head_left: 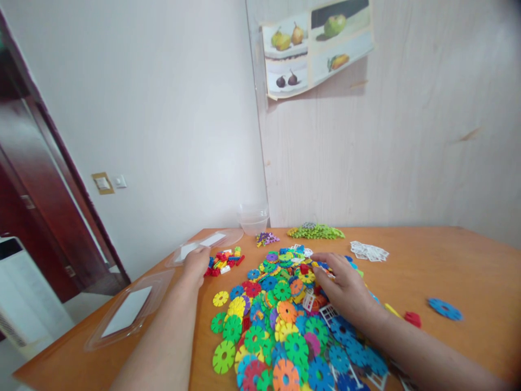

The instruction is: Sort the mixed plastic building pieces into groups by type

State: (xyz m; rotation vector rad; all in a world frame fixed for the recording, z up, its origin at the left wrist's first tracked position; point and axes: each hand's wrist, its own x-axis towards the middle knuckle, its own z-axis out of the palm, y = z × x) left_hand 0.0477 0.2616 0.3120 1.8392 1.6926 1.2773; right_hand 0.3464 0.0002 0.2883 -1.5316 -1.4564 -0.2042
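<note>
A large heap of colourful plastic snowflake discs [282, 290] covers the middle of the table. My right hand [344, 282] rests over the heap's right side, thumb and fingers apart around small yellow and red pieces; I see nothing firmly held. At the left, my left hand [198, 262] is beside a small pile of building bricks [224, 262] in red, yellow, blue and white. Its fingers are mostly hidden behind the hand. White lattice pieces [329, 314] lie among the discs near my right wrist.
Clear plastic lids with white cards [128, 310] lie at the left. Stacked clear tubs [253, 219], purple pieces [267, 238], a green pile [317, 232] and white pieces [369, 251] stand farther back. A blue disc [445, 308] and red piece [412, 319] lie right.
</note>
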